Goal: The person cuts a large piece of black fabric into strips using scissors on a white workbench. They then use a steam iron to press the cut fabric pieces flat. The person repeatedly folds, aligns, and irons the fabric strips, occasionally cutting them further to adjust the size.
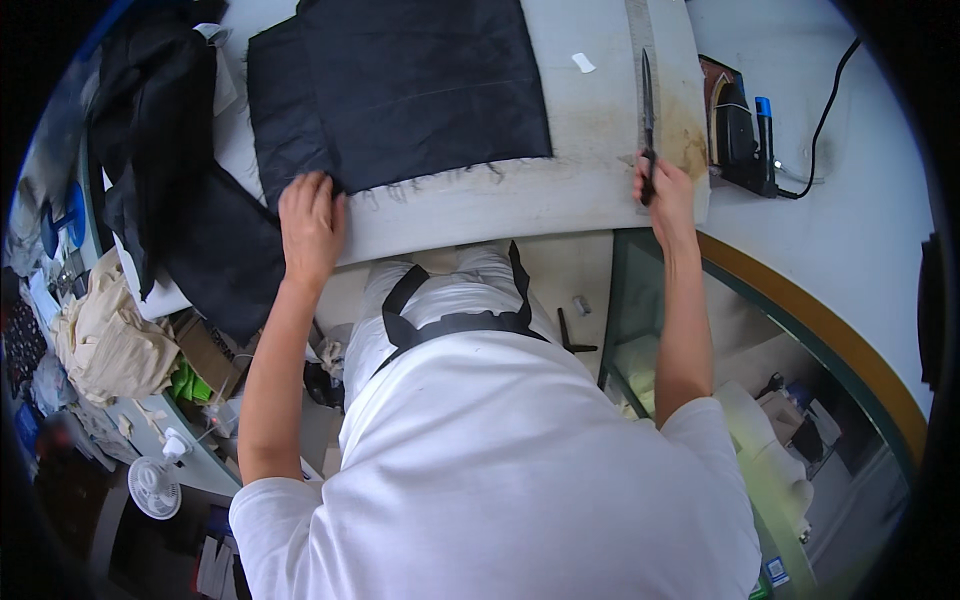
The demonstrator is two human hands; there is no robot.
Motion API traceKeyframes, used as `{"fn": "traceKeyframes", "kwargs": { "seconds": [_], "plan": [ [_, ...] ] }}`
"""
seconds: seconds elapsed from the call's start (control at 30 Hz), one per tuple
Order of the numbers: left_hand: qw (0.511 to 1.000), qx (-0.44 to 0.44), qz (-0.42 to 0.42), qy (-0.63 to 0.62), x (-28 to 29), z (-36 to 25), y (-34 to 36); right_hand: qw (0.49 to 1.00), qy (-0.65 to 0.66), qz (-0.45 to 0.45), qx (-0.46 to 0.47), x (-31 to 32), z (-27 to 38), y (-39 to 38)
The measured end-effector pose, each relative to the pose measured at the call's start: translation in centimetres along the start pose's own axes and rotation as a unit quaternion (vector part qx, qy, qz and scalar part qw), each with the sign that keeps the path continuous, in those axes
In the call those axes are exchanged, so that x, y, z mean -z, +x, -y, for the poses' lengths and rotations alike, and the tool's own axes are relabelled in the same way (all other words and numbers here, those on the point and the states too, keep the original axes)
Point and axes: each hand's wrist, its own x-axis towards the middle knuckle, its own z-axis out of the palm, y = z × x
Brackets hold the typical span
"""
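A piece of black fabric with frayed edges lies spread on the pale padded table top. At its near left corner my left hand is closed on the fabric's edge, fingers curled together over it. My right hand grips a pair of scissors by the dark handles, near the table's right front edge. The blades point away from me and look closed together, apart from the cloth. Part of the handles is hidden in my fingers.
More black cloth hangs over the table's left edge. A clear ruler lies beyond the scissors. To the right stands an iron with a black cord. A small white scrap rests beyond the fabric's right side.
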Motion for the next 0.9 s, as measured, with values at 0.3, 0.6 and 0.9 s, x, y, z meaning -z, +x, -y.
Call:
{"fn": "traceKeyframes", "kwargs": {
  "seconds": [0.3, 0.6, 0.9],
  "plan": [
    [0.983, -0.175, 0.046, -0.007, 1.3, 4.2, -1.7, 0.929, -0.037, 0.313, -0.194, -14.5, -4.5, -20.9],
    [0.977, -0.175, -0.076, -0.097, -0.6, 5.8, -1.9, 0.907, 0.007, 0.355, -0.225, -25.4, -8.6, -23.0],
    [0.972, -0.175, -0.098, -0.121, -0.3, 5.9, -1.9, 0.953, -0.021, 0.264, -0.150, -32.2, -8.7, -22.3]
  ]
}}
